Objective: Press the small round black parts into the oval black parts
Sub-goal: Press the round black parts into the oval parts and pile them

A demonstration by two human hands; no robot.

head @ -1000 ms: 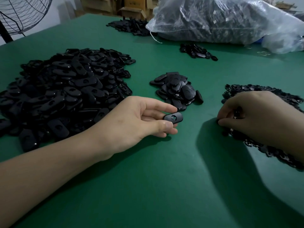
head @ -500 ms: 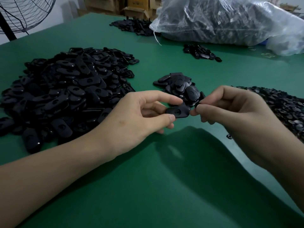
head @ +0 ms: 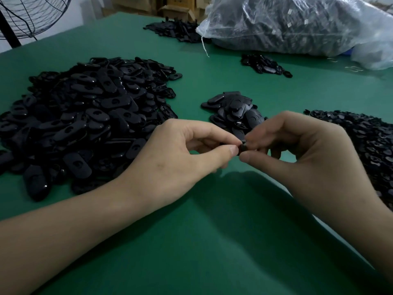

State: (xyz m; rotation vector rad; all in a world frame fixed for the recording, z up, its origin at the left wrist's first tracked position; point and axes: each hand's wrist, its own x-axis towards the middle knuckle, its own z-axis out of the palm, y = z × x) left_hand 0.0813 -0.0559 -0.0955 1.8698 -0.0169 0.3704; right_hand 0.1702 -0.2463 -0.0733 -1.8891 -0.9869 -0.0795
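Observation:
My left hand (head: 182,158) and my right hand (head: 304,154) meet above the green table (head: 191,241). Between their thumbs and forefingers they pinch one oval black part (head: 242,147); only a small dark bit of it shows, and the fingers hide any round part there. A big heap of oval black parts (head: 80,122) lies to the left. A small pile of oval parts (head: 231,113) sits just behind the hands. Small round black parts (head: 361,133) are spread out at the right, partly behind my right hand.
A large clear plastic bag (head: 297,24) full of dark parts lies at the back right. Two more small heaps of black parts (head: 176,30) (head: 263,63) lie near it. A standing fan (head: 27,15) is at the far left; cardboard boxes (head: 174,7) stand behind the table.
My right hand left the round parts at the right and came to the oval part in my left hand. Both hands now pinch it together, and it is almost covered.

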